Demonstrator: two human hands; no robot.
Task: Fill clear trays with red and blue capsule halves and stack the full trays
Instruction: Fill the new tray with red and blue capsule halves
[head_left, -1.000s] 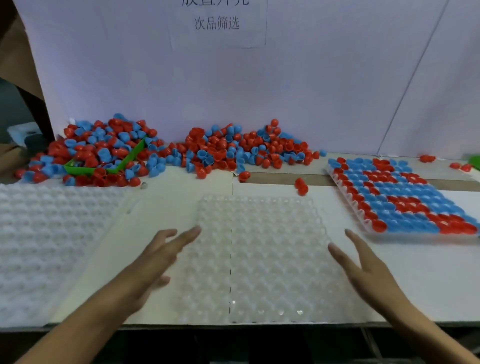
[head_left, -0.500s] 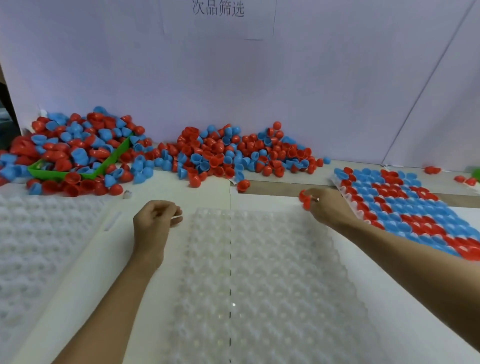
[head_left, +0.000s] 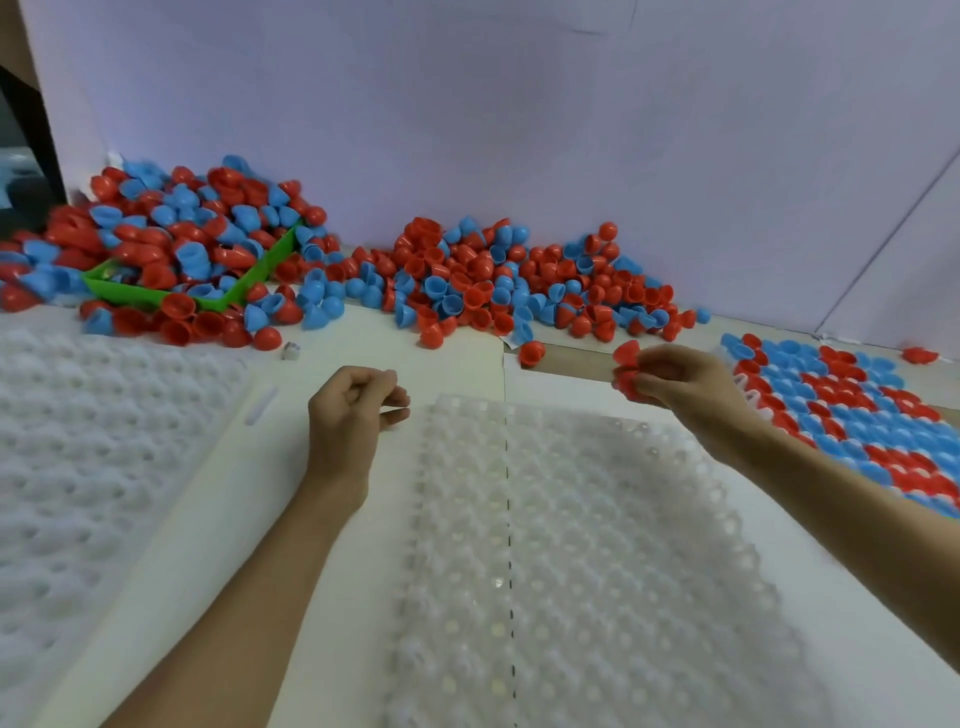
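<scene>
An empty clear tray (head_left: 582, 545) with rows of pockets lies in front of me. My right hand (head_left: 680, 379) hovers over its far right corner and pinches red capsule halves (head_left: 626, 364). My left hand (head_left: 353, 410) floats just left of the tray's far left corner, fingers curled, holding nothing I can see. A filled tray (head_left: 852, 410) of red and blue halves lies at the right. Loose red and blue halves form a pile (head_left: 519, 280) along the back wall, and a single red half (head_left: 531, 352) lies near the tray.
A green bin (head_left: 249, 275) sits buried in a second pile (head_left: 171, 244) of halves at the back left. A stack of empty clear trays (head_left: 88, 457) covers the left side. One stray red half (head_left: 919, 355) lies at the far right, against the purple wall.
Both hands moved forward from flat beside the tray. The right hand reached the loose red halves past the tray's far edge and lifted them. The left hand curled its fingers.
</scene>
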